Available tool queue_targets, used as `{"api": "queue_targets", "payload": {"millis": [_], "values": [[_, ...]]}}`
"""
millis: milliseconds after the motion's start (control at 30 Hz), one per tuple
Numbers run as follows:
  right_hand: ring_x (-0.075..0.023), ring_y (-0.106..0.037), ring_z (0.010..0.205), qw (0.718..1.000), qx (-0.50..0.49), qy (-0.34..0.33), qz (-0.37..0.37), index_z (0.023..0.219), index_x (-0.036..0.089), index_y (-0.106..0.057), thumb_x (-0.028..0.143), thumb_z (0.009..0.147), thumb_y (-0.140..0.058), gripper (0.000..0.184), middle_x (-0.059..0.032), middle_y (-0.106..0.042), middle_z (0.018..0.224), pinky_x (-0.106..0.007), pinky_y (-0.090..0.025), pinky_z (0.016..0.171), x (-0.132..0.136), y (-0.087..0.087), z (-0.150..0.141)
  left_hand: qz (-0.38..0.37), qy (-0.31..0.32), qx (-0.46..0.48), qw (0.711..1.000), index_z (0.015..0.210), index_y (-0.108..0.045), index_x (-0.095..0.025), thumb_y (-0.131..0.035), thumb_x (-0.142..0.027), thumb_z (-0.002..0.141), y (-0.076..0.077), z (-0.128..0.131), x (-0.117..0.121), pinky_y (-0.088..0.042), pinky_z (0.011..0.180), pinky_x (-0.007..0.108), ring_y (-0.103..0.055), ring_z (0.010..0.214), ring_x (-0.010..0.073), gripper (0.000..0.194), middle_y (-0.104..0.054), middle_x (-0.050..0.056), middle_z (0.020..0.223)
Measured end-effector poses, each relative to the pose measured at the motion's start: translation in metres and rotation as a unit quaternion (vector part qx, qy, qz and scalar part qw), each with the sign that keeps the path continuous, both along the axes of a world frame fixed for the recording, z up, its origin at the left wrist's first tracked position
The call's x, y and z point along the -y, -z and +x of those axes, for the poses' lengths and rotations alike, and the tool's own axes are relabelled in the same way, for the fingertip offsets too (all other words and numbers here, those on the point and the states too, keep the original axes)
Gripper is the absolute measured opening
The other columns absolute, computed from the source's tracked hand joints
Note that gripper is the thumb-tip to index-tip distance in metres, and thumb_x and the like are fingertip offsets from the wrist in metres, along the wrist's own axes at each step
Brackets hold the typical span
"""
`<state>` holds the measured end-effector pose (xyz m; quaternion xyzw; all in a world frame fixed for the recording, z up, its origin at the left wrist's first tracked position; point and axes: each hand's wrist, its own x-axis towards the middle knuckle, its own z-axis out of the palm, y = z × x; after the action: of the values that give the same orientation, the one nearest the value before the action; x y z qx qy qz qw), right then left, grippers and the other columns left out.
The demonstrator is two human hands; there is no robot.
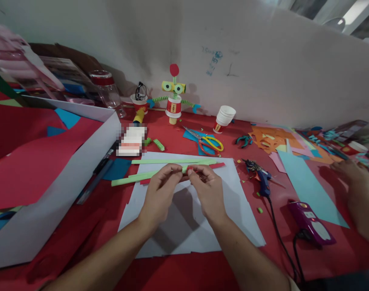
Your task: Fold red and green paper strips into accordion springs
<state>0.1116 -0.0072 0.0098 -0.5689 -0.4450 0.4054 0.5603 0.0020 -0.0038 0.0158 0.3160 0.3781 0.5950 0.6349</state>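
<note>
Above a stack of white paper, my left hand and my right hand meet with fingertips pinched together. Between them is a small fold of light green and red paper strips, partly covered by my fingers. Long light green strips stretch out to the left, and a red strip end shows on the right. Two short green pleated paper pieces lie beyond the sheets. Past them stands a paper-cup figure with yellow eyes, pleated green arms and blue hands.
Scissors, stacked paper cups and pliers lie beyond my hands. At right are a glue gun, a purple power strip, coloured paper and another person's hand. A white box stands left.
</note>
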Motion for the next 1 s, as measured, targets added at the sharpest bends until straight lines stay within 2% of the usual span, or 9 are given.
{"api": "queue_targets", "payload": {"millis": [100,233,667,800,900,1000], "values": [[-0.0116,-0.055,0.062,1.0,-0.011,0.002,-0.004,0.081,0.018,-0.069,0.033,0.073,-0.066,0.017,-0.0015,-0.064,0.077,-0.024,-0.046,0.057,-0.001,-0.001,0.001,-0.035,0.018,0.043,0.998,0.07,-0.066,-0.019,-0.07,-0.021,0.069,0.001,-0.001,-0.002,-0.049,0.083,0.031,-0.062,0.076,0.0145,0.005,-0.064,-0.001,0.075],[-0.0107,-0.054,0.06,1.0,-0.022,0.005,-0.008,0.079,0.018,-0.069,0.032,0.072,-0.067,0.016,-0.0007,-0.063,0.075,-0.024,-0.046,0.056,-0.002,-0.001,0.001,-0.059,0.059,0.039,0.996,0.077,-0.065,-0.018,-0.073,-0.021,0.068,0.003,-0.003,-0.004,-0.048,0.083,0.03,-0.064,0.073,0.0139,0.013,-0.066,0.0,0.076],[-0.0115,-0.055,0.062,1.0,-0.008,-0.003,-0.001,0.081,0.019,-0.068,0.027,0.07,-0.066,0.014,-0.0016,-0.065,0.078,-0.025,-0.046,0.057,0.003,-0.004,-0.002,-0.072,0.066,0.015,0.995,0.067,-0.063,-0.016,-0.078,-0.022,0.062,0.005,-0.007,-0.007,-0.047,0.074,0.024,-0.059,0.065,0.0095,0.017,-0.063,-0.002,0.064],[-0.0116,-0.055,0.065,0.996,-0.078,-0.035,-0.02,0.083,0.019,-0.068,0.029,0.07,-0.068,0.015,-0.0007,-0.065,0.077,-0.025,-0.045,0.061,0.002,-0.005,-0.001,-0.086,0.085,0.031,0.992,0.073,-0.062,-0.017,-0.079,-0.02,0.061,0.003,-0.01,-0.009,-0.046,0.072,0.023,-0.061,0.066,0.011,0.021,-0.066,0.0,0.064],[-0.0109,-0.054,0.064,0.984,-0.158,-0.07,-0.045,0.084,0.02,-0.068,0.03,0.069,-0.071,0.018,0.0008,-0.064,0.076,-0.026,-0.045,0.064,0.0,-0.004,0.001,-0.087,0.09,0.041,0.991,0.077,-0.062,-0.017,-0.079,-0.019,0.062,0.002,-0.011,-0.011,-0.046,0.07,0.023,-0.062,0.067,0.0112,0.023,-0.066,-0.001,0.064],[-0.0112,-0.054,0.065,0.974,-0.197,-0.097,-0.055,0.085,0.022,-0.07,0.03,0.068,-0.073,0.019,0.001,-0.065,0.078,-0.028,-0.045,0.067,-0.001,-0.003,0.004,-0.086,0.091,0.047,0.991,0.078,-0.062,-0.017,-0.078,-0.019,0.062,0.002,-0.012,-0.012,-0.045,0.068,0.022,-0.062,0.067,0.011,0.023,-0.066,-0.001,0.065]]}}
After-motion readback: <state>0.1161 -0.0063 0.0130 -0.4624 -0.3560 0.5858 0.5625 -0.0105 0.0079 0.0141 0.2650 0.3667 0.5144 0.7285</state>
